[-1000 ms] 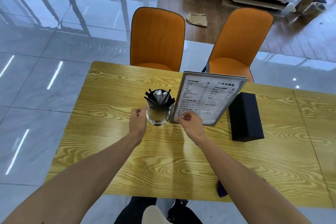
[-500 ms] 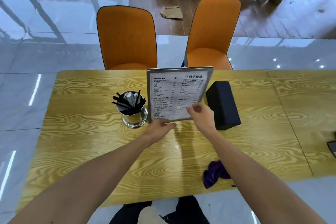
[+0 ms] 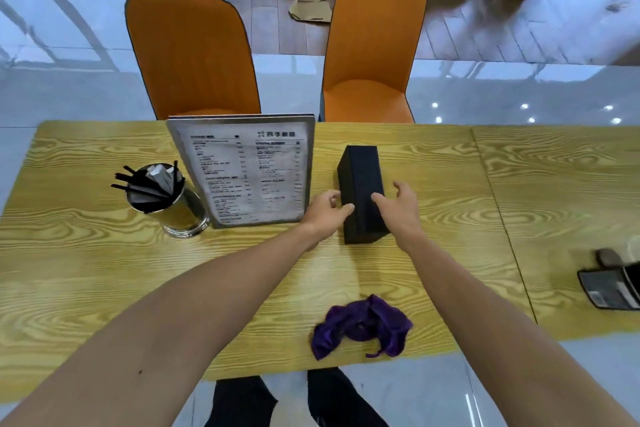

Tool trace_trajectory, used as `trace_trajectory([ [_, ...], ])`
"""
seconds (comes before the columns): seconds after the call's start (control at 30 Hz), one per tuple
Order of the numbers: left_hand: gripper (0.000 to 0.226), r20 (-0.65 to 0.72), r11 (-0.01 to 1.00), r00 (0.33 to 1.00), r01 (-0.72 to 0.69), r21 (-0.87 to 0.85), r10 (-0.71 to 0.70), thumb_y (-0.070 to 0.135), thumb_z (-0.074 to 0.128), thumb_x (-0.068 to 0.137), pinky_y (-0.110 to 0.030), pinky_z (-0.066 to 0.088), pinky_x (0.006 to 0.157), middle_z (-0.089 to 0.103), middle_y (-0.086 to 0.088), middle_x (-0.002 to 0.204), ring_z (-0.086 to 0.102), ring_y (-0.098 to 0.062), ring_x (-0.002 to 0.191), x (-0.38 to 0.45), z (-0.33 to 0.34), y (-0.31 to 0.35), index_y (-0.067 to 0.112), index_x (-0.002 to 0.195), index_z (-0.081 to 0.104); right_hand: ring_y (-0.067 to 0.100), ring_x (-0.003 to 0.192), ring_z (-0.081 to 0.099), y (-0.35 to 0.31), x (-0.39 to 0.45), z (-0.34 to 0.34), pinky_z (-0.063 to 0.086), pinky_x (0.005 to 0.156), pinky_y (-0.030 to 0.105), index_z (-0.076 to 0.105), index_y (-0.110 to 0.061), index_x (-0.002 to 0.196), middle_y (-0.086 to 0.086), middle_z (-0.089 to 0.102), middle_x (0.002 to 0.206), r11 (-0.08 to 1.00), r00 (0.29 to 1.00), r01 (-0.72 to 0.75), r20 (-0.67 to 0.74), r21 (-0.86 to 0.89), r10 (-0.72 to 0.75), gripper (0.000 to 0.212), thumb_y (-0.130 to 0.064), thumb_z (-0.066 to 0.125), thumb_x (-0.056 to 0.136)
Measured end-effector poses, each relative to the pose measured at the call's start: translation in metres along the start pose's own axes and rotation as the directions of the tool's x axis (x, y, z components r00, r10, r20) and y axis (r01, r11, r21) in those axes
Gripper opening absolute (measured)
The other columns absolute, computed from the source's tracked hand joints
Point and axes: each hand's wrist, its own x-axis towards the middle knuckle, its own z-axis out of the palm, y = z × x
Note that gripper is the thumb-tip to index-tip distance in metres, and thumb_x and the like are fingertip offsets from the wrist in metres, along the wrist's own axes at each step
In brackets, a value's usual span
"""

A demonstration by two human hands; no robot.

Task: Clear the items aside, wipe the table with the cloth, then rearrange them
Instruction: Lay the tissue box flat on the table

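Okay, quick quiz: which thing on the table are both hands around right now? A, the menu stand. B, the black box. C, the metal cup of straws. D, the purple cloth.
B: the left hand and right hand flank the black box, one on each side.

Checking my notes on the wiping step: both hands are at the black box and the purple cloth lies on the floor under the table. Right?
Not quite. The head view shows the purple cloth lying on the table near its front edge, not on the floor. The left hand and right hand are indeed at the black box.
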Motion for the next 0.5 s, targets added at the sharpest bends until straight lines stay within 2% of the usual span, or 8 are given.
trace_trajectory([
  [0.07,0.062,-0.025,1.0,1.0,0.019,-0.019,-0.019,0.034,0.066,0.094,-0.042,0.051,0.103,0.056,-0.007,0.14,0.059,-0.026,0.121,0.005,0.017,0.003,0.015,0.149,0.045,0.015,0.095,0.06,0.01,0.01,-0.006,0.049,0.065,0.027,0.047,-0.014,0.143,0.002,0.06,0.116,0.982,0.985,-0.145,0.11,0.12,0.132,0.06,-0.03,0.07,0.09],
  [0.1,0.06,-0.027,0.999,0.999,0.032,-0.041,-0.033,0.032,0.067,0.095,-0.043,0.052,0.102,0.057,-0.008,0.138,0.059,-0.025,0.12,0.007,0.023,0.003,0.013,0.148,0.046,0.015,0.091,0.064,0.015,0.013,-0.007,0.051,0.063,0.028,0.054,-0.013,0.135,0.001,0.065,0.11,0.97,0.973,-0.185,0.168,0.157,0.159,0.05,-0.029,0.07,0.09],
  [0.2,0.051,-0.041,0.991,0.997,0.053,-0.123,-0.058,0.021,0.066,0.096,-0.043,0.056,0.098,0.063,-0.01,0.132,0.063,-0.026,0.115,0.009,0.038,0.003,0.011,0.143,0.05,0.018,0.09,0.071,0.027,0.024,-0.011,0.061,0.07,0.035,0.071,-0.016,0.112,0.003,0.075,0.103,0.965,0.946,-0.189,0.299,0.182,0.128,0.021,-0.023,0.066,0.092],
  [0.3,0.052,-0.072,0.988,0.993,0.08,-0.133,-0.09,0.018,0.067,0.095,-0.043,0.056,0.098,0.064,-0.011,0.129,0.064,-0.027,0.114,0.006,0.041,0.002,0.012,0.144,0.049,0.018,0.094,0.071,0.028,0.031,-0.018,0.061,0.077,0.041,0.072,-0.017,0.11,0.001,0.076,0.102,0.963,0.905,-0.2,0.411,0.179,0.112,0.019,-0.02,0.066,0.093],
  [0.43,0.052,-0.037,0.973,0.991,0.121,-0.196,-0.131,0.013,0.068,0.095,-0.045,0.057,0.096,0.065,-0.012,0.127,0.065,-0.029,0.113,0.007,0.035,0.002,0.009,0.144,0.049,0.02,0.098,0.07,0.018,0.043,-0.028,0.056,0.073,0.038,0.071,-0.014,0.106,0.003,0.077,0.103,0.96,0.841,-0.257,0.515,0.115,0.163,0.019,-0.015,0.073,0.087],
  [0.5,0.053,-0.027,0.963,0.989,0.135,-0.232,-0.146,0.012,0.067,0.095,-0.044,0.058,0.095,0.065,-0.011,0.122,0.066,-0.027,0.11,0.005,0.032,0.003,0.008,0.144,0.048,0.02,0.097,0.07,0.008,0.048,-0.031,0.055,0.073,0.037,0.069,-0.014,0.108,0.004,0.076,0.105,0.977,0.825,-0.207,0.546,0.047,0.148,0.025,-0.015,0.076,0.084],
])
